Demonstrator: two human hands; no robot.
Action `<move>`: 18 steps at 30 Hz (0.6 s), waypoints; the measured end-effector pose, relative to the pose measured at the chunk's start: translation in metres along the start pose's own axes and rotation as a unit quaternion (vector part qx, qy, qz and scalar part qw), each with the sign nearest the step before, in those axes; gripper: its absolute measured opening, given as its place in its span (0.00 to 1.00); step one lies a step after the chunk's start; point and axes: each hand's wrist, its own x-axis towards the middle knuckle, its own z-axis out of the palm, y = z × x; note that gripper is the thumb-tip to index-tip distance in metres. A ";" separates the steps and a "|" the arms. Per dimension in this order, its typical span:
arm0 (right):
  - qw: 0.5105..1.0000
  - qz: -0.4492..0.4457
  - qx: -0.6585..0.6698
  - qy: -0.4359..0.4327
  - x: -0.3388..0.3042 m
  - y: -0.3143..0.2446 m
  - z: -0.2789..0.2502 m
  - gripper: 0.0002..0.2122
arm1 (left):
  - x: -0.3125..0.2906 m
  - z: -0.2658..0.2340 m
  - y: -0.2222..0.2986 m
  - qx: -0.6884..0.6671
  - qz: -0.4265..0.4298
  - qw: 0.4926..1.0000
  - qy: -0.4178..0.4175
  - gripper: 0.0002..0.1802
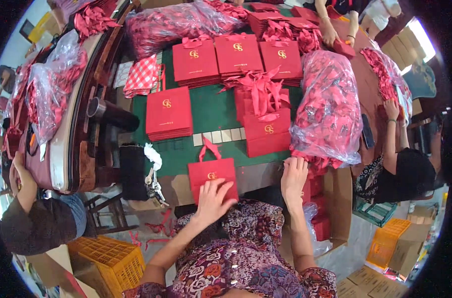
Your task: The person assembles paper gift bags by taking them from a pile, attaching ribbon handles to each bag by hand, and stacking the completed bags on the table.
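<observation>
My left hand [214, 201] lies on the front of a red paper gift bag [226, 169], its fingers spread and not wrapped round it. That bag lies at the near table edge, with a red ribbon handle [209, 149] standing up at its top. At the same edge, further right, my right hand [294, 180] has its fingers drawn together at the loose red ribbons [321, 160]. These spill from the mouth of a clear plastic bag [328, 94] packed with more ribbons. Just beyond, a red bag with ribbons [268, 141] lies on the green tabletop [216, 110].
Stacks of flat red bags [169, 111] stand on the table, with another ribbon-filled plastic bag [181, 25] at the back. Keys [154, 186] hang at the near left edge. A cardboard box [337, 203] stands by my right forearm. Other people's hands [329, 34] work at the tables around.
</observation>
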 end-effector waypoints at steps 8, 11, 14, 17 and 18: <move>0.986 -0.118 0.113 -0.029 -0.012 -0.073 -0.013 0.06 | 0.044 -0.019 -0.039 0.064 -0.043 0.994 0.076 0.29; 0.968 -0.127 0.205 -0.070 -0.016 -0.100 -0.005 0.05 | 0.050 -0.020 -0.043 0.070 -0.038 0.995 0.060 0.31; 0.936 -0.063 0.319 -0.135 -0.016 -0.118 0.001 0.05 | 0.055 -0.021 -0.040 0.045 -0.045 0.997 0.050 0.29; 0.913 0.010 0.388 -0.124 -0.015 -0.131 0.022 0.06 | 0.057 -0.024 -0.034 0.018 -0.059 0.997 0.044 0.25; 0.913 0.031 0.391 -0.108 -0.014 -0.132 0.029 0.06 | 0.057 -0.025 -0.032 0.017 -0.060 0.997 0.043 0.25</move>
